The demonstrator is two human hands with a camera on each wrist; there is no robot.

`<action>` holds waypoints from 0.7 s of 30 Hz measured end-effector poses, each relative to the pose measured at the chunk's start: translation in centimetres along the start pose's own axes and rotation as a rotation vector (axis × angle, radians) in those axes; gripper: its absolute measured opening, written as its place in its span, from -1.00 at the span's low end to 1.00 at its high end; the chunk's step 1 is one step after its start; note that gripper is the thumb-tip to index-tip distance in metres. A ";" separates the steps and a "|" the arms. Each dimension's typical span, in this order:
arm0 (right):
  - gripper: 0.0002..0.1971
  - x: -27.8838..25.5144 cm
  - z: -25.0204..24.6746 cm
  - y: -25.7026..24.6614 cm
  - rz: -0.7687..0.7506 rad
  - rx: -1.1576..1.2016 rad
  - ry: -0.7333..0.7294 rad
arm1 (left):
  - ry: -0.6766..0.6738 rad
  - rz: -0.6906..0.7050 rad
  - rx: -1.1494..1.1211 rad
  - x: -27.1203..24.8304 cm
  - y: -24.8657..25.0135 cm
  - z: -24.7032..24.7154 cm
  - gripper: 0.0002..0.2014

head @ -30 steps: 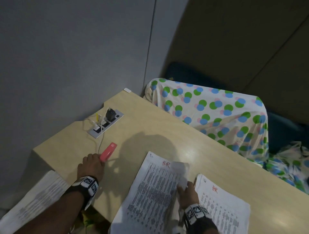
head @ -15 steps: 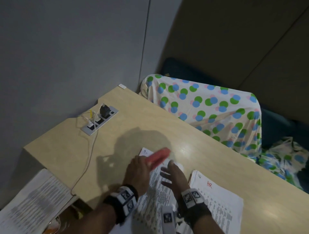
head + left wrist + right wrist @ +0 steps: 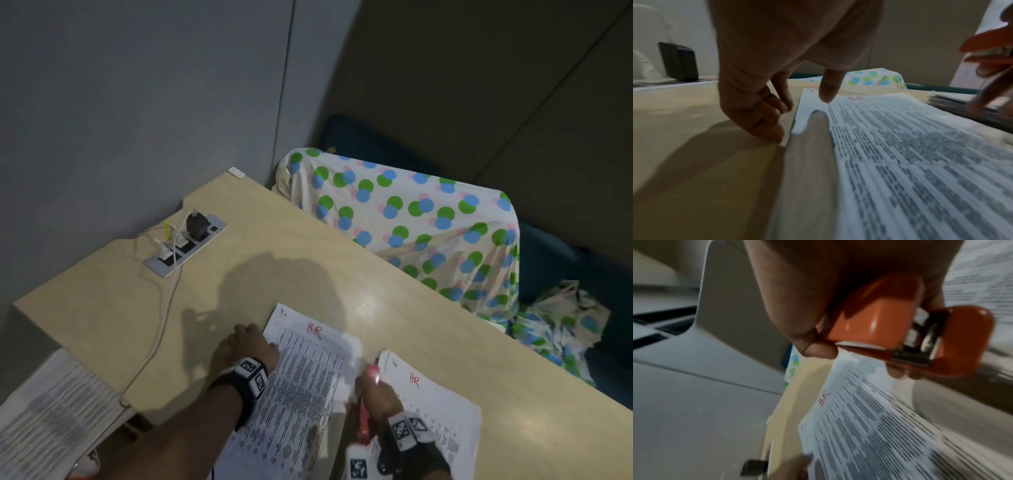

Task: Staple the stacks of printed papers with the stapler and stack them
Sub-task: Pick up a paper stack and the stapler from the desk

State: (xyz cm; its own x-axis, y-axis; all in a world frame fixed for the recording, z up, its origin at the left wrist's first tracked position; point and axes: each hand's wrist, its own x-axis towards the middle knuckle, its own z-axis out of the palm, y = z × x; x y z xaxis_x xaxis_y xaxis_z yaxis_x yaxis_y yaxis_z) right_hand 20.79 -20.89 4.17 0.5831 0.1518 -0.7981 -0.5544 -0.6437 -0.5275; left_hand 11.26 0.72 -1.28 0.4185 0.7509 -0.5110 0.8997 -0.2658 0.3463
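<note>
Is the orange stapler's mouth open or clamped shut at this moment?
Open. In the right wrist view the orange stapler, gripped by the right hand, shows a gap between its top arm and base, metal magazine exposed, no paper inside.

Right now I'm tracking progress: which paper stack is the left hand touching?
The middle stack, between both hands; the left hand rests at its left edge. The right stack and the off-table stack lie untouched.
</note>
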 end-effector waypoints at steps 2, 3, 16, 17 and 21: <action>-0.82 0.4 1.3 1.0 -0.023 -0.185 -0.011 | -0.006 0.002 -0.019 0.2 0.7 0.2 -0.52; -0.87 0.5 1.8 1.1 -0.062 -0.264 -0.004 | -0.007 -0.007 -0.020 0.1 1.1 0.2 -0.51; -0.87 0.9 0.8 0.5 -0.083 -0.320 -0.011 | -0.121 0.061 -0.123 1.7 0.9 -2.1 -0.51; -0.87 0.9 0.9 0.5 -0.085 -0.320 -0.014 | -0.152 0.055 -0.192 2.1 0.8 -2.0 -0.51; -0.90 1.3 1.1 0.7 -0.124 -0.365 -0.008 | -0.280 0.183 -0.281 1.8 1.4 -2.3 -0.55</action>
State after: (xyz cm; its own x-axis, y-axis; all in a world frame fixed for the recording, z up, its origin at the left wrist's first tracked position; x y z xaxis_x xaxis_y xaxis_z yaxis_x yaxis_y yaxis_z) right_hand 20.48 -20.28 2.43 0.6269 0.2502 -0.7378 -0.2310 -0.8447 -0.4828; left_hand 12.97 3.09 0.05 0.6200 0.5032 -0.6019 0.7552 -0.1750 0.6317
